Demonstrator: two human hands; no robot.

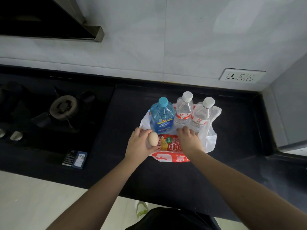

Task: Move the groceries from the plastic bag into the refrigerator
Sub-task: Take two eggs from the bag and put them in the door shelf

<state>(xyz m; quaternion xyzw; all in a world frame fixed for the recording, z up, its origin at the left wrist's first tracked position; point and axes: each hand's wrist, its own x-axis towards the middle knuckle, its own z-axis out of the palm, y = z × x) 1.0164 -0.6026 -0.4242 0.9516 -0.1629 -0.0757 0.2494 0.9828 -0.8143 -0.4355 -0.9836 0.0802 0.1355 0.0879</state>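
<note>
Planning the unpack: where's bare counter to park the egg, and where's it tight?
Bare black counter lies between the gas stove and plastic bag, and right of the bag toward the corner. Crowded: left hand holding the egg, right hand, three bottles, snack packet.

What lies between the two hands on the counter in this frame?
In the head view, a red and yellow snack packet lies on the plastic bag between the left hand, which holds an egg, and the right hand.
</note>
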